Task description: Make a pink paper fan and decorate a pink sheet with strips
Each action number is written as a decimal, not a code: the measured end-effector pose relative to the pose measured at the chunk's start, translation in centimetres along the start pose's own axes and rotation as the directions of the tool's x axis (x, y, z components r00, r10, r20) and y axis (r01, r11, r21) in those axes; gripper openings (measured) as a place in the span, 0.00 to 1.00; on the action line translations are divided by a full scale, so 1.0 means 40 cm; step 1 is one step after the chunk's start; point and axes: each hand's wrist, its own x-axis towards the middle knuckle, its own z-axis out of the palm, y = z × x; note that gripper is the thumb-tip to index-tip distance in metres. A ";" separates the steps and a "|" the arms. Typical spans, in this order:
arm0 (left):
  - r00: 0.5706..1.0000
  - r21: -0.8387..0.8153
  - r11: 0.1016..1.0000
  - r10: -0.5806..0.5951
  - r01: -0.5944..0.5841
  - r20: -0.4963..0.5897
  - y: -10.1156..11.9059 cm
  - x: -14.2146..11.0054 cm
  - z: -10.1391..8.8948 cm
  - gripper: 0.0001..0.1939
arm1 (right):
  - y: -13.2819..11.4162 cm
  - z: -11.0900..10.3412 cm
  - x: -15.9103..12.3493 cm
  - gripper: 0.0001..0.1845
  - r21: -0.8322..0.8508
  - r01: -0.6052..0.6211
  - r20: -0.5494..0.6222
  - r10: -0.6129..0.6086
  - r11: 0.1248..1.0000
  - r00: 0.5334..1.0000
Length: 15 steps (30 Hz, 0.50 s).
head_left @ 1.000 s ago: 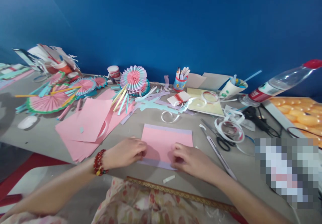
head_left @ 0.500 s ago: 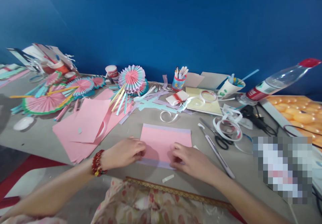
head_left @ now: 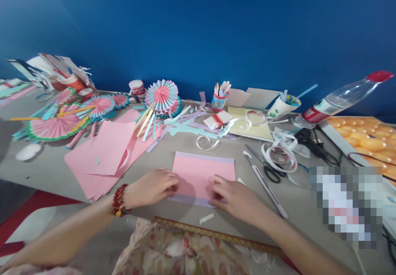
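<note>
Pink sheet point(head_left: 198, 170), lilac-banded along both long sides, near the counter's point(head_left: 147, 165) near edge.
Left hand point(head_left: 157, 187) and right hand point(head_left: 229, 196) touch opposite ends, fingers curled; whether either grip pinches is unclear.

There are two hands point(head_left: 156, 188) point(head_left: 230, 194), one bottle point(head_left: 331, 105), one craft knife point(head_left: 268, 189) and one pair of scissors point(head_left: 272, 175).

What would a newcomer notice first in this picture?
Probably the pleated paper fan, standing out against the blue wall behind the table. Next, perhaps, the red-capped bottle, at the right. In front, both hands rest at the pink sheet.
</note>
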 end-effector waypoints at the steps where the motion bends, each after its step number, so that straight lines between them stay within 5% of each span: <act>1: 1.000 0.000 1.000 -0.001 0.001 0.001 0.001 0.000 -0.001 0.04 | -0.001 -0.001 0.000 0.08 -0.004 -0.003 0.003 0.003 1.000 1.000; 15: 0.999 0.025 0.999 -0.048 0.048 -0.011 -0.002 -0.005 0.002 0.04 | -0.002 0.001 -0.002 0.07 -0.024 -0.015 0.022 0.015 1.000 1.000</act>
